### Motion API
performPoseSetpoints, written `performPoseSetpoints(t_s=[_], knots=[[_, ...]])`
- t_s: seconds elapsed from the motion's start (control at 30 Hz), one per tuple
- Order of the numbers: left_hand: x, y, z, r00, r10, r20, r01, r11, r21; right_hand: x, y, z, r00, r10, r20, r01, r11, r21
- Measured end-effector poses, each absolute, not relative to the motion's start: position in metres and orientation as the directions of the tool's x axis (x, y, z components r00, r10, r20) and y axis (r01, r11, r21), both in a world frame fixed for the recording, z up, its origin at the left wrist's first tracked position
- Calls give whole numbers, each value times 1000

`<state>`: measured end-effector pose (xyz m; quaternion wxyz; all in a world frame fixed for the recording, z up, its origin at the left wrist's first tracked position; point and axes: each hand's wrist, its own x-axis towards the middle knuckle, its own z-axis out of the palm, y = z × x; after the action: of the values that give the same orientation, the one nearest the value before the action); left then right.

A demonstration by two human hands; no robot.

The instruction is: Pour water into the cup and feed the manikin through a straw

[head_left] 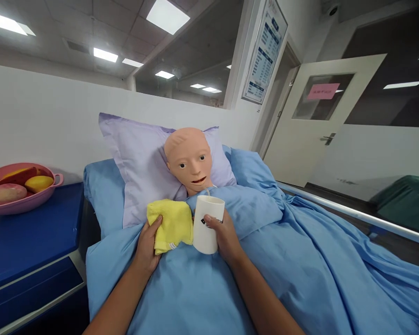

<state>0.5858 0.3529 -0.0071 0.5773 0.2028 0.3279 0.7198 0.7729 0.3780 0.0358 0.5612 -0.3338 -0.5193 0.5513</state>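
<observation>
My left hand (149, 244) is closed on a folded yellow towel (172, 224), thumb across its front. A white mug (204, 229) with dark print is gripped in my right hand (226, 235), its thumb pressed on the side. The mug stands roughly upright, just right of the towel, and a thin pale straw (208, 191) shows above its rim. What is inside the mug is hidden. Beyond both hands a manikin's head (188, 158) rests on a lilac pillow (139, 163), mouth slightly open. A blue quilt (265, 274) covers the body up to the neck.
On the left, a blue bedside cabinet (38, 237) carries a pink basket (24, 204) of fruit. A pale bed rail (352, 214) runs along the right side. A white wall (56, 107) stands behind the pillow, and a door (314, 135) is at the back right.
</observation>
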Motion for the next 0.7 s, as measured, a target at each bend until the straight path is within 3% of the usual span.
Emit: performPoseSetpoints(t_s=[0.7], knots=[[588, 351, -7, -241, 967, -81, -713, -120, 690, 772, 381, 34, -180, 956, 233, -242, 187, -952]])
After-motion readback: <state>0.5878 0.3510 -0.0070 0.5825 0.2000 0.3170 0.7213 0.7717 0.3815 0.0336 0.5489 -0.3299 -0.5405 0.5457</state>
